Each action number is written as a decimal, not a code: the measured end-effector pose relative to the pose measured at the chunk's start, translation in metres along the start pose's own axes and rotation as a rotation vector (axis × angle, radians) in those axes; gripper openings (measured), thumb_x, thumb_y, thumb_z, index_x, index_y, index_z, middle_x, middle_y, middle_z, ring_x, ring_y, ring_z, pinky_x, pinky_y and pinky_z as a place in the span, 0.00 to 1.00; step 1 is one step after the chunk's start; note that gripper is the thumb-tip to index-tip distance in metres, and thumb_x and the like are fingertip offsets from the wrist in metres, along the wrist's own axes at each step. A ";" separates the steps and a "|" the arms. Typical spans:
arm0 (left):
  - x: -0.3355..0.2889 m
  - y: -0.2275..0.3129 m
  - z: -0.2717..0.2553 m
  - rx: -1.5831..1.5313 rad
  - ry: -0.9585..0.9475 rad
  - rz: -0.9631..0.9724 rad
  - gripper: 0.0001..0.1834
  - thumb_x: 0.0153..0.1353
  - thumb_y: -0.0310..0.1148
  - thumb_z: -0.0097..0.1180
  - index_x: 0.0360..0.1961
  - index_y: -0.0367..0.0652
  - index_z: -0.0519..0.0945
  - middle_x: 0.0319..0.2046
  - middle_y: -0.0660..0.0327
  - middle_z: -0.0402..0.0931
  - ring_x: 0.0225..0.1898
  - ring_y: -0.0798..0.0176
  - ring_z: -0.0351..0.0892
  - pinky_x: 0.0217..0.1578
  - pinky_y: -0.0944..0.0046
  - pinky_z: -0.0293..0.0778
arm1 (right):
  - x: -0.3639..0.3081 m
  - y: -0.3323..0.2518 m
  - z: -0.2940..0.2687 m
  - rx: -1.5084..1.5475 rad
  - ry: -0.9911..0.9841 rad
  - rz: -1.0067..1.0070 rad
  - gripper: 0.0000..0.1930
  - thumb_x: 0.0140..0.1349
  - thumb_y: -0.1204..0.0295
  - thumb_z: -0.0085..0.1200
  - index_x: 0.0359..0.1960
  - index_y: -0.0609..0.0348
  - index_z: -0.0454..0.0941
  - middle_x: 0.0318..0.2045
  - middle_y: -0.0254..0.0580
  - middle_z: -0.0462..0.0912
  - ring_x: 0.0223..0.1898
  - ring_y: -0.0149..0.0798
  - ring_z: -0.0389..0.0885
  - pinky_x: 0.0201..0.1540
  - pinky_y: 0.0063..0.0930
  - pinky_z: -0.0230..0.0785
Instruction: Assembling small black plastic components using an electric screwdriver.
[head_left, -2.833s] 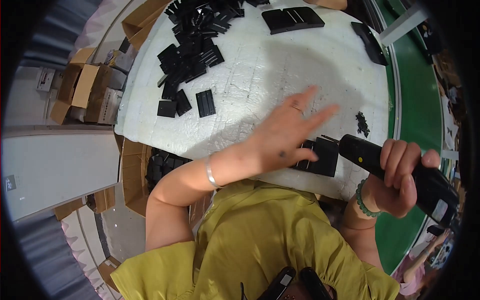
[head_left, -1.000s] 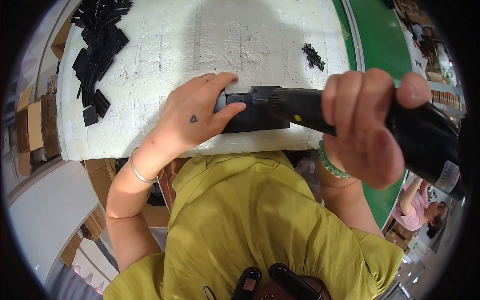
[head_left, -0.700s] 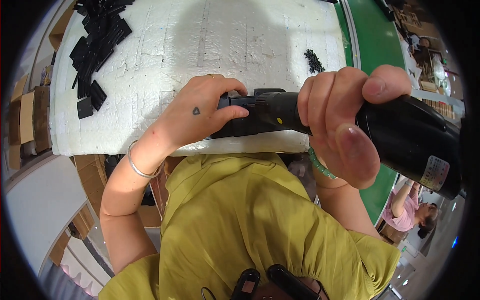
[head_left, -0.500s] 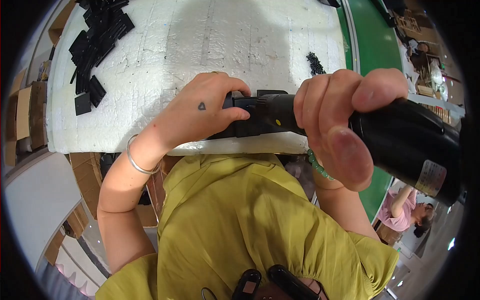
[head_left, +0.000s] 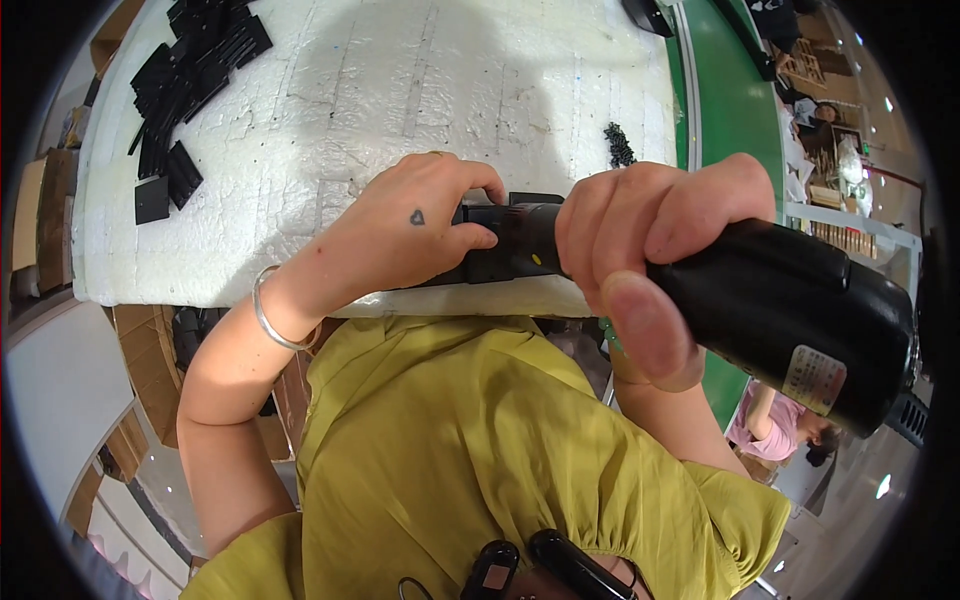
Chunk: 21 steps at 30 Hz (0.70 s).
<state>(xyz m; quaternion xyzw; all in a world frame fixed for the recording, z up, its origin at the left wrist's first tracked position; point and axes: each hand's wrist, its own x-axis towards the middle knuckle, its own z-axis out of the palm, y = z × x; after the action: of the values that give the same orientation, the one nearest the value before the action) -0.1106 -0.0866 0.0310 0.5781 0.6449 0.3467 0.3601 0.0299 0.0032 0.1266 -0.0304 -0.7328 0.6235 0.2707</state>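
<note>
My right hand [head_left: 650,235] is wrapped round a thick black electric screwdriver [head_left: 790,310], which slants from the lower right toward the table's front edge. Its front end meets a black plastic piece [head_left: 490,265] near that edge, and the tip itself is hidden. My left hand [head_left: 405,220] pinches the same piece from the left, thumb and forefinger curled over it; its other fingers are mostly out of sight. Beyond my right hand lies a small heap of black screws [head_left: 619,146].
Many flat black plastic pieces [head_left: 190,80] are piled at the table's far left. White foam sheeting [head_left: 420,90] covers the table. A green surface [head_left: 735,110] runs along the right side, where a person in pink [head_left: 770,425] sits. Cardboard boxes [head_left: 40,220] stand at left.
The screwdriver and my right hand have shifted left and slightly down in view, the screwdriver's front end now closer to my left fingers. The whole view has also shifted slightly.
</note>
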 end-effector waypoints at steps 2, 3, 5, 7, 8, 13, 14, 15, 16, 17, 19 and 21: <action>0.002 0.002 0.000 -0.022 0.006 0.048 0.15 0.49 0.35 0.60 0.38 0.44 0.77 0.34 0.52 0.75 0.42 0.48 0.72 0.46 0.56 0.66 | -0.002 -0.003 -0.006 -0.133 -0.058 -0.040 0.15 0.51 0.78 0.56 0.33 0.53 0.60 0.17 0.33 0.68 0.16 0.28 0.64 0.22 0.23 0.61; -0.001 0.007 -0.003 -0.028 0.002 0.009 0.15 0.49 0.34 0.60 0.39 0.45 0.76 0.33 0.52 0.75 0.41 0.49 0.72 0.46 0.56 0.66 | -0.002 -0.004 -0.006 -0.152 -0.045 -0.047 0.15 0.51 0.78 0.56 0.33 0.53 0.60 0.17 0.33 0.68 0.16 0.28 0.64 0.22 0.23 0.61; -0.005 0.012 -0.003 -0.029 0.076 0.014 0.15 0.46 0.32 0.62 0.37 0.46 0.76 0.31 0.54 0.74 0.39 0.50 0.72 0.42 0.57 0.67 | 0.002 -0.003 -0.006 -0.114 -0.103 -0.066 0.14 0.50 0.79 0.53 0.35 0.54 0.61 0.16 0.31 0.66 0.15 0.28 0.63 0.20 0.24 0.60; 0.000 0.008 -0.005 -0.058 0.038 0.065 0.15 0.46 0.32 0.62 0.37 0.46 0.76 0.30 0.54 0.74 0.38 0.51 0.72 0.40 0.58 0.67 | 0.007 -0.008 -0.026 -0.008 0.042 -0.141 0.13 0.51 0.77 0.50 0.37 0.54 0.63 0.16 0.29 0.64 0.15 0.27 0.62 0.22 0.23 0.59; -0.001 0.006 -0.005 -0.096 0.020 0.051 0.16 0.45 0.31 0.63 0.38 0.45 0.77 0.29 0.55 0.74 0.37 0.51 0.72 0.38 0.59 0.68 | 0.009 -0.009 -0.035 0.153 0.150 -0.199 0.13 0.51 0.75 0.46 0.40 0.54 0.64 0.16 0.27 0.62 0.15 0.26 0.61 0.23 0.23 0.58; 0.000 0.015 -0.021 0.068 0.063 -0.033 0.20 0.45 0.30 0.65 0.42 0.41 0.77 0.41 0.52 0.73 0.43 0.52 0.71 0.43 0.62 0.68 | 0.014 0.006 -0.103 0.084 0.665 -0.326 0.11 0.52 0.75 0.46 0.39 0.57 0.69 0.18 0.30 0.62 0.19 0.27 0.61 0.29 0.27 0.59; 0.001 0.015 -0.020 0.165 0.179 0.071 0.20 0.46 0.32 0.65 0.42 0.41 0.77 0.42 0.52 0.71 0.41 0.50 0.70 0.40 0.62 0.68 | 0.013 0.013 -0.110 0.039 0.731 -0.300 0.11 0.52 0.76 0.47 0.39 0.59 0.68 0.18 0.31 0.64 0.19 0.29 0.62 0.29 0.28 0.60; 0.002 0.019 -0.020 0.157 0.205 0.073 0.21 0.45 0.32 0.66 0.43 0.40 0.77 0.47 0.51 0.68 0.44 0.49 0.69 0.42 0.61 0.68 | 0.011 0.021 -0.117 0.021 0.733 -0.308 0.11 0.49 0.79 0.48 0.37 0.63 0.67 0.17 0.34 0.66 0.17 0.30 0.64 0.25 0.27 0.61; 0.006 0.022 -0.021 0.164 0.199 0.076 0.21 0.45 0.32 0.66 0.43 0.40 0.77 0.47 0.51 0.68 0.44 0.49 0.69 0.42 0.61 0.68 | 0.010 0.027 -0.121 0.007 0.732 -0.315 0.11 0.47 0.83 0.48 0.35 0.67 0.66 0.17 0.37 0.68 0.14 0.31 0.66 0.20 0.26 0.63; 0.009 0.025 -0.022 0.183 0.216 0.096 0.21 0.45 0.31 0.65 0.42 0.40 0.77 0.46 0.52 0.69 0.44 0.50 0.69 0.42 0.62 0.68 | 0.008 0.034 -0.122 0.043 0.751 -0.327 0.09 0.46 0.85 0.47 0.32 0.68 0.67 0.16 0.38 0.68 0.14 0.31 0.67 0.19 0.24 0.62; 0.015 0.028 -0.023 0.212 0.231 0.115 0.20 0.45 0.31 0.65 0.42 0.40 0.77 0.45 0.53 0.70 0.44 0.50 0.69 0.42 0.62 0.68 | 0.006 0.042 -0.120 0.059 0.793 -0.283 0.10 0.46 0.85 0.48 0.33 0.68 0.67 0.17 0.38 0.69 0.14 0.31 0.67 0.19 0.24 0.62; 0.020 0.031 -0.020 0.187 0.200 0.148 0.18 0.45 0.30 0.65 0.40 0.40 0.78 0.42 0.55 0.72 0.44 0.52 0.69 0.43 0.62 0.68 | 0.006 0.048 -0.120 0.076 0.815 -0.272 0.11 0.46 0.85 0.48 0.33 0.68 0.67 0.17 0.38 0.69 0.14 0.31 0.67 0.20 0.24 0.63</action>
<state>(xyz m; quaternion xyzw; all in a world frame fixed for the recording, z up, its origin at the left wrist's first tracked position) -0.1140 -0.0642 0.0669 0.6176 0.6628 0.3664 0.2123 0.0628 0.1237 0.0930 -0.1674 -0.5397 0.5459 0.6186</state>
